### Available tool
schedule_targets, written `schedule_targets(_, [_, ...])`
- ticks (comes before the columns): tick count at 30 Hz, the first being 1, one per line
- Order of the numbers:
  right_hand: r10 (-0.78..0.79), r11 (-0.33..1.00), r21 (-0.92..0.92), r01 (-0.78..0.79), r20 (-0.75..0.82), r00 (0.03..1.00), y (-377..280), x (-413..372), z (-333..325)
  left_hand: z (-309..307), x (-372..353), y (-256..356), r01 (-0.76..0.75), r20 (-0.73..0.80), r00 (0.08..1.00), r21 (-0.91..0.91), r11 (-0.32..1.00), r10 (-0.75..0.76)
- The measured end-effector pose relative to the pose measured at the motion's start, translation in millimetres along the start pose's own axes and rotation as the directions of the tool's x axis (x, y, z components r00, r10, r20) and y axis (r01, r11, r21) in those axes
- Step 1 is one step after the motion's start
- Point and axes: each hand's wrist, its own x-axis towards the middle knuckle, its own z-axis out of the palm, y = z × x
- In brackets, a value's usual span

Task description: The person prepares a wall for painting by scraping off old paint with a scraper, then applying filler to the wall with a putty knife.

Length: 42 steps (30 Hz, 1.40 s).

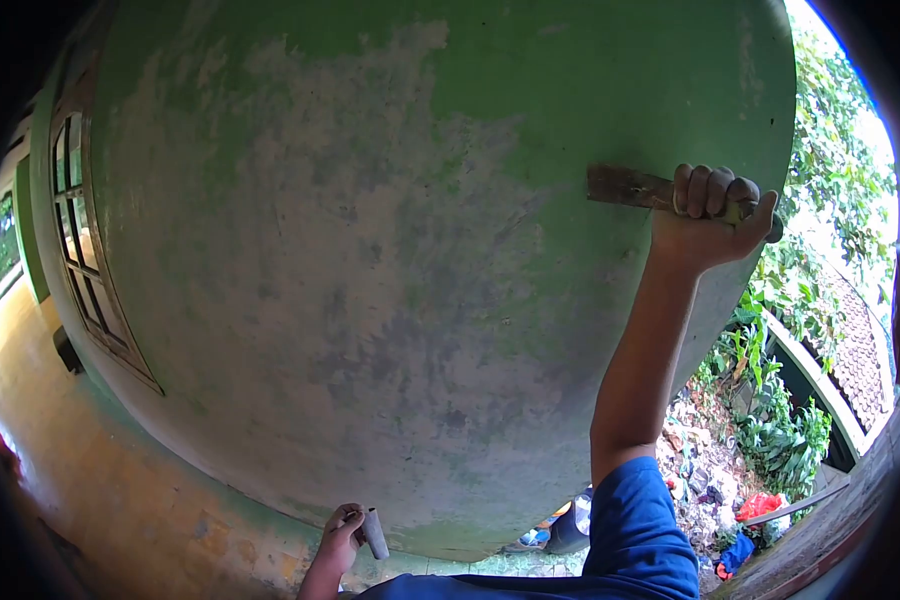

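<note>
High on the right, my right hand (pixel 715 215) is closed round the handle of a flat scraper (pixel 625 186). The scraper's blade points left and lies at the green wall (pixel 570 90), which has large patches of bare grey where paint is gone. Low in the view, my left hand (pixel 342 530) is closed on a small grey cylindrical piece (pixel 375 533), which looks like rolled sandpaper. It is held near the bottom of the wall, and whether it touches the wall I cannot tell.
A framed window (pixel 82 235) is in the wall at the left. Below it runs a yellowish tiled floor (pixel 160 500) with a dark object (pixel 67 350) by the wall. Outside at the right are plants (pixel 785 430), a tiled roof (pixel 855 340) and scattered rubbish (pixel 710 490).
</note>
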Motion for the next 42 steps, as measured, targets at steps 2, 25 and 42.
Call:
schedule_targets(2, [0.02,0.984,0.174,-0.035,0.085,0.996,-5,-3,1,-1,-1,2,-0.007,0.002,1.0,-0.005,1.0,0.007])
schedule_targets(25, [0.918,0.173,-0.581,-0.795,0.387,-0.082,-12,-397,49,-64,0,29,0.112,0.133,0.98,0.242,0.964,-0.147])
schedule_targets(42, [0.943,-0.16,-0.634,-0.757,0.128,-0.306,-26,-485,107,-102,46,62,-0.097,0.416,0.802,0.799,0.594,-0.429])
